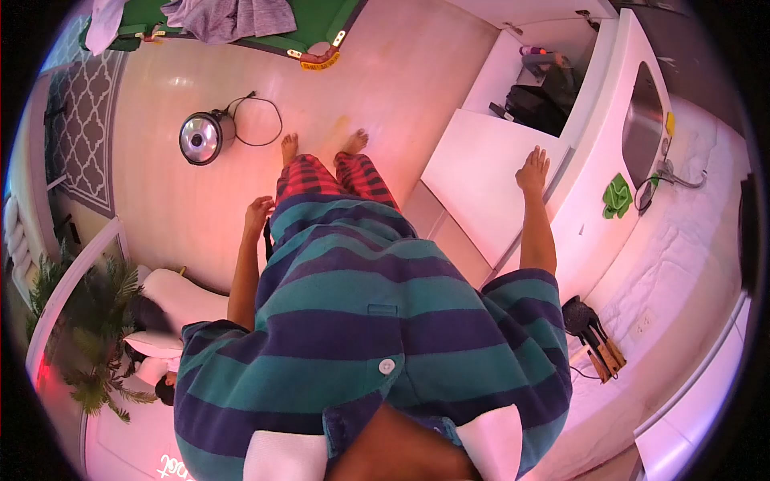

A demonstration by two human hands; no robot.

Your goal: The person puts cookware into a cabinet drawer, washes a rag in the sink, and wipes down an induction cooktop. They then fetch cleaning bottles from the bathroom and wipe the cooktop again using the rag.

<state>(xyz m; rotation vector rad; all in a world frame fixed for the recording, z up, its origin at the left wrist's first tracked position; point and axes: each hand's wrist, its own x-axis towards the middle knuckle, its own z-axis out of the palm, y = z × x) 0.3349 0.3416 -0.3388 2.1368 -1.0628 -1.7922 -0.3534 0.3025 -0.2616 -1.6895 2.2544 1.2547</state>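
Observation:
My right hand (532,171) lies against the upper edge of a white cabinet door (473,180), fingers stretched out and nothing held. The door stands open beside the counter. Behind it, the cabinet (493,88) shows black items (541,104) inside whose kind I cannot make out. My left hand (258,215) hangs by my left hip with loosely bent fingers and holds nothing visible. On the floor ahead of it sits a round metal-lidded electric pot (206,138), its black cord (279,120) looped alongside.
A green pool table (321,24) with a grey cloth (233,18) is ahead. The right counter has a sink (644,128), a green cloth (617,196) and black utensils with wooden handles (593,337). To the left are a leafy plant (92,337) and a patterned rug (84,128).

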